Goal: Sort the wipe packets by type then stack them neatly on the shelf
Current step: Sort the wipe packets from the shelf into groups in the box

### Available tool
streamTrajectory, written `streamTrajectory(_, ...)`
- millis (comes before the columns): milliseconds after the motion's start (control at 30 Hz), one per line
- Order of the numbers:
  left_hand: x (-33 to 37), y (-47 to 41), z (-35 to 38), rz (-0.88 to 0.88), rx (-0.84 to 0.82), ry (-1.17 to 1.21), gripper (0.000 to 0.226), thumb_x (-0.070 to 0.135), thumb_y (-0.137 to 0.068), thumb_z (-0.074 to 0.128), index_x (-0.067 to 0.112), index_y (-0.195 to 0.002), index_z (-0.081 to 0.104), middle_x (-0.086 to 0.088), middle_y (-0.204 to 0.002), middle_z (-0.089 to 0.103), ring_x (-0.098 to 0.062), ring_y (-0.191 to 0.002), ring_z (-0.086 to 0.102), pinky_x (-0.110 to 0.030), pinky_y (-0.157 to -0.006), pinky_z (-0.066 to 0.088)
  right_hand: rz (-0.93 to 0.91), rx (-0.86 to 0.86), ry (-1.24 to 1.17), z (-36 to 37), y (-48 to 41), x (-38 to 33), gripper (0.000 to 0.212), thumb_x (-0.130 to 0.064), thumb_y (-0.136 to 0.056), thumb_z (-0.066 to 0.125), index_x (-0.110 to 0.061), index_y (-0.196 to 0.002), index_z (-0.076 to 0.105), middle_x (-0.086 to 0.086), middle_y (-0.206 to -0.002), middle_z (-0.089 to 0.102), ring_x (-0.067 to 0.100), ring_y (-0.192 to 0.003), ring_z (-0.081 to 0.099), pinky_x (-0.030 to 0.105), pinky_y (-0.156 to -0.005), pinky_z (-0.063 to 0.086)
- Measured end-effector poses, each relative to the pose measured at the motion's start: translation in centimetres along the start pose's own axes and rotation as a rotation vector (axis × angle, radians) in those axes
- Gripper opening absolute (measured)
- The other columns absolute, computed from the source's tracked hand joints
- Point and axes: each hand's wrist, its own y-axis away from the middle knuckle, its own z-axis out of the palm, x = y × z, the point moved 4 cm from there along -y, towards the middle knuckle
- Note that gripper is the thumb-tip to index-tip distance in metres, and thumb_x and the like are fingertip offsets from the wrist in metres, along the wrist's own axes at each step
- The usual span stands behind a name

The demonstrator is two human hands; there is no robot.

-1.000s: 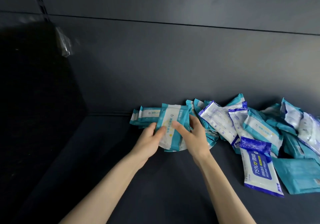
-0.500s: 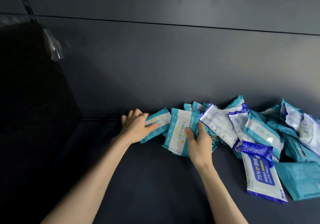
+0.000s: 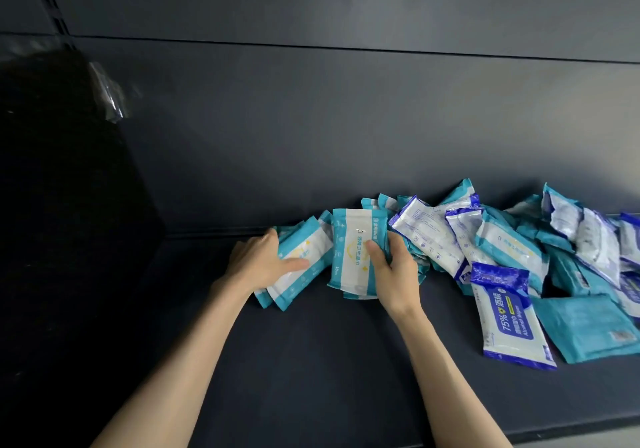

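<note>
Wipe packets (image 3: pixel 502 250): right hand (image 3: pixel 394 274) pinches 1 teal packet (image 3: pixel 349 250), left hand (image 3: pixel 256 264) grips 1 teal stack (image 3: pixel 311 243); 1 blue packet (image 3: pixel 509 323) face-up

I get a single view, worn on the head; it faces forward and down onto the dark shelf (image 3: pixel 311 371), near enough that both forearms reach in from the bottom edge; the back panel (image 3: pixel 346 118) fills the upper half; the wipe packets (image 3: pixel 502 250) along the shelf's back edge run off frame at right.
</note>
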Motion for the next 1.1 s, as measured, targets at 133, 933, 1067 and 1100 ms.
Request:
streamTrajectory(133,0.7,3.9,-2.0,-0.031,0.208,0.444,0.042,0.045,-0.081,0.068,0.012,-0.099,0.048,-0.002,-0.097,0.064,-0.026,-0.091,0.062,-0.034,-0.069,0.047,0.013,0.002,-0.159,-1.9,2.2,-1.0,0.006,-0.017,-0.097,0.052,-0.016,-0.101,0.056,-0.008,-0.094,0.068,0.012,-0.088,0.063,0.030,-0.078,0.052)
streamTrajectory(933,30.4,41.6,18.7,0.407,-0.910,1.135,0.027,0.025,-0.089,0.059,0.027,-0.115,0.053,0.007,-0.102,0.070,0.000,-0.093,0.065,-0.012,-0.071,0.049,0.347,0.809,-0.324,-35.1,43.2,8.2,0.017,-0.009,-0.091,0.058,-0.009,-0.107,0.052,0.003,-0.093,0.067,0.010,-0.079,0.066,0.021,-0.063,0.052)
streamTrajectory(1067,34.7,47.3,21.8,0.476,-1.031,1.048,0.030,0.020,-0.086,0.064,0.022,-0.115,0.054,0.004,-0.100,0.070,-0.010,-0.094,0.067,-0.016,-0.069,0.051,0.422,0.969,-0.283,-40.0,50.3,10.1,0.022,-0.011,-0.091,0.059,-0.010,-0.112,0.051,0.008,-0.103,0.068,0.019,-0.090,0.068,0.030,-0.071,0.056)
streamTrajectory(1100,35.6,48.0,22.1,0.505,-1.039,1.031,0.031,0.019,-0.086,0.065,0.021,-0.115,0.054,0.004,-0.100,0.070,-0.009,-0.093,0.067,-0.015,-0.068,0.050,0.433,0.991,-0.266,-40.9,51.2,10.4,0.024,-0.012,-0.091,0.060,-0.011,-0.113,0.051,0.008,-0.104,0.067,0.020,-0.092,0.067,0.034,-0.075,0.057)
